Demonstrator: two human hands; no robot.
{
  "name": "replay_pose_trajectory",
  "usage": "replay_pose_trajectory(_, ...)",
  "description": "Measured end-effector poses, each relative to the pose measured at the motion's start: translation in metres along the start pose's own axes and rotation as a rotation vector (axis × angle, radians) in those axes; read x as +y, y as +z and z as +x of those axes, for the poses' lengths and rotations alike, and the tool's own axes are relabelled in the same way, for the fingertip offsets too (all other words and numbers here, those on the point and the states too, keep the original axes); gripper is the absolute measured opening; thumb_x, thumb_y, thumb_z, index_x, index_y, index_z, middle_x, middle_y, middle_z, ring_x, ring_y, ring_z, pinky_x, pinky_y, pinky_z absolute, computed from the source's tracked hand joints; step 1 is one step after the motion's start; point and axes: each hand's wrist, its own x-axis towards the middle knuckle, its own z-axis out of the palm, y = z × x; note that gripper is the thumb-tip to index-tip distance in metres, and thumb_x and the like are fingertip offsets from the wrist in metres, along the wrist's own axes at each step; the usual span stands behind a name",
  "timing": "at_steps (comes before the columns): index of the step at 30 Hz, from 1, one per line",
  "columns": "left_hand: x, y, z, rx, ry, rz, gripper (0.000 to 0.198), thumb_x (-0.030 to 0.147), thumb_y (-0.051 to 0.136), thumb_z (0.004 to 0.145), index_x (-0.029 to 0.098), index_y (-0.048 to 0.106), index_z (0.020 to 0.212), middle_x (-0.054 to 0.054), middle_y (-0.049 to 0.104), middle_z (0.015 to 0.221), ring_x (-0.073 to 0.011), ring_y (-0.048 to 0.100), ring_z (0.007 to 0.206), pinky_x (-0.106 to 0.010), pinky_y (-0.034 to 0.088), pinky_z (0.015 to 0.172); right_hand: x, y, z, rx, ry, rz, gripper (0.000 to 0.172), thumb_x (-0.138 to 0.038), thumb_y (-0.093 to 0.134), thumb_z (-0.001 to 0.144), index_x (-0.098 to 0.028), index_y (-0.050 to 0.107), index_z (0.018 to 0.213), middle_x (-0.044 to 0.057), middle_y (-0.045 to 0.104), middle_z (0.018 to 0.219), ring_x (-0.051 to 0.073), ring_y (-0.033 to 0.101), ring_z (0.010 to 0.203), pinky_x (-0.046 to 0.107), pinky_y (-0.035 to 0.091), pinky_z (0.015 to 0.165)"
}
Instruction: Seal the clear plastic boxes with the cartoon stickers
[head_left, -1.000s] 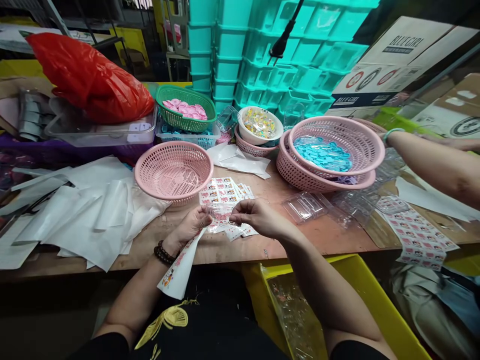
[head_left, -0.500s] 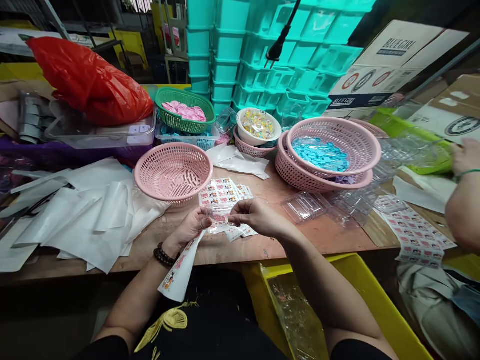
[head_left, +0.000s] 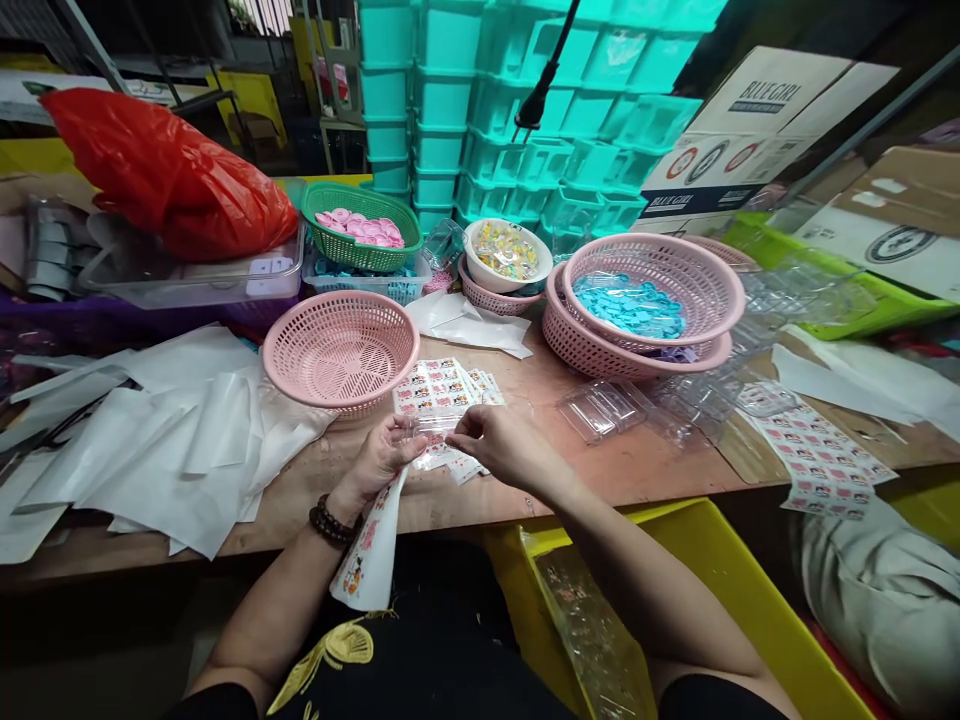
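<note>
My left hand is closed on a clear plastic box and a strip of printed stickers on white backing, which hangs below the wrist. My right hand has its fingers pinched at the right end of the same box; its fingertips are partly hidden. Beneath and behind the box, several sticker sheets with pink and orange prints lie fanned out on the wooden table.
A pink basket stands behind my left hand, beside a heap of white backing paper. To the right are stacked pink baskets with blue pieces, clear plastic boxes and another sticker sheet. A yellow crate sits below the edge.
The view has shifted slightly. My right fingers stay at the box's right end, pinched closer together. The hanging sticker strip has swung a little right. The other person's arm at far right has left view.
</note>
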Motion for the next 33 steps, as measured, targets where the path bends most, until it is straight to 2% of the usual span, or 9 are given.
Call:
replay_pose_trajectory(4, 0.000, 0.004, -0.002, -0.005, 0.057, 0.001, 0.062, 0.043, 0.093, 0.055, 0.017, 0.058, 0.099, -0.008, 0.076, 0.096, -0.0204, 0.072, 0.087, -0.034, 0.051, 0.089, 0.009, 0.008, -0.006, 0.270, 0.115, -0.095, 0.069, -0.069, 0.075, 0.070, -0.015, 0.061, 0.111, 0.019, 0.072, 0.100, 0.035, 0.067, 0.095, 0.041, 0.050, 0.078)
replay_pose_trajectory(9, 0.003, 0.013, -0.003, -0.247, -0.078, 0.045, 0.078, 0.052, 0.094, 0.050, 0.016, 0.060, 0.110, -0.012, 0.076, 0.098, -0.0247, 0.072, 0.090, -0.033, 0.052, 0.084, 0.058, 0.014, -0.026, 0.005, -0.074, 0.588, 0.078, -0.066, 0.079, 0.065, -0.019, 0.057, 0.124, 0.013, 0.067, 0.122, 0.027, 0.065, 0.111, 0.041, 0.053, 0.096)
replay_pose_trajectory(12, 0.003, 0.022, 0.002, -0.112, 0.022, 0.162, 0.075, 0.056, 0.090, 0.056, 0.015, 0.063, 0.113, -0.008, 0.076, 0.086, -0.0230, 0.071, 0.089, -0.031, 0.050, 0.082, 0.111, 0.025, -0.084, 0.559, 0.217, 0.672, 0.071, -0.061, 0.075, 0.070, -0.020, 0.053, 0.124, 0.014, 0.064, 0.124, 0.026, 0.065, 0.110, 0.042, 0.054, 0.095)
replay_pose_trajectory(15, 0.000, 0.035, 0.012, 0.076, 0.169, 0.246, 0.059, 0.058, 0.079, 0.073, 0.015, 0.066, 0.111, 0.001, 0.067, 0.067, -0.0186, 0.068, 0.077, -0.029, 0.049, 0.076, 0.165, 0.065, -0.159, 1.192, 0.859, 0.445, 0.080, -0.057, 0.071, 0.071, -0.015, 0.040, 0.132, 0.023, 0.058, 0.130, 0.031, 0.064, 0.113, 0.044, 0.054, 0.094)
replay_pose_trajectory(19, -0.006, 0.058, 0.025, 0.206, 0.345, 0.242, 0.044, 0.057, 0.073, 0.079, 0.018, 0.066, 0.096, 0.000, 0.066, 0.073, -0.0177, 0.065, 0.078, -0.027, 0.048, 0.072, 0.203, 0.150, -0.215, 0.539, 1.263, 0.381, 0.060, -0.048, 0.071, 0.066, -0.012, 0.054, 0.111, 0.017, 0.068, 0.086, 0.039, 0.071, 0.088, 0.046, 0.058, 0.071)
replay_pose_trajectory(23, -0.013, 0.072, 0.028, 0.296, 0.468, 0.358, 0.045, 0.061, 0.063, 0.085, 0.019, 0.060, 0.069, 0.001, 0.059, 0.063, -0.0144, 0.056, 0.065, -0.026, 0.043, 0.065, 0.205, 0.190, -0.212, 0.302, 1.169, 0.374, 0.030, -0.032, 0.076, 0.056, -0.022, 0.059, 0.078, 0.007, 0.062, 0.060, 0.041, 0.072, 0.075, 0.047, 0.056, 0.066)
replay_pose_trajectory(28, -0.018, 0.073, 0.021, 0.385, 0.496, 0.404, 0.057, 0.066, 0.055, 0.088, 0.022, 0.038, 0.055, 0.006, 0.038, 0.051, -0.0111, 0.035, 0.051, -0.026, 0.033, 0.054, 0.175, 0.119, -0.173, 0.406, 0.935, 0.267, 0.023, -0.042, 0.065, 0.074, -0.023, 0.061, 0.085, 0.017, 0.069, 0.101, 0.042, 0.063, 0.112, 0.058, 0.048, 0.096)
replay_pose_trajectory(30, -0.020, 0.073, 0.020, 0.418, 0.513, 0.404, 0.056, 0.065, 0.053, 0.090, 0.023, 0.037, 0.056, 0.006, 0.038, 0.051, -0.0115, 0.035, 0.052, -0.026, 0.034, 0.055, 0.138, 0.087, -0.146, 0.636, 0.574, 0.259, 0.031, -0.047, 0.054, 0.086, -0.022, 0.062, 0.102, 0.016, 0.066, 0.113, 0.035, 0.061, 0.115, 0.055, 0.045, 0.102)
replay_pose_trajectory(33, -0.019, 0.068, 0.018, 0.469, 0.512, 0.368, 0.052, 0.063, 0.049, 0.092, 0.023, 0.043, 0.060, 0.004, 0.045, 0.055, -0.0130, 0.042, 0.055, -0.026, 0.038, 0.058, 0.075, 0.066, -0.100, 0.577, 0.016, 0.356, 0.058, -0.053, 0.075, 0.072, -0.022, 0.057, 0.118, 0.015, 0.063, 0.124, 0.032, 0.059, 0.117, 0.050, 0.046, 0.102)
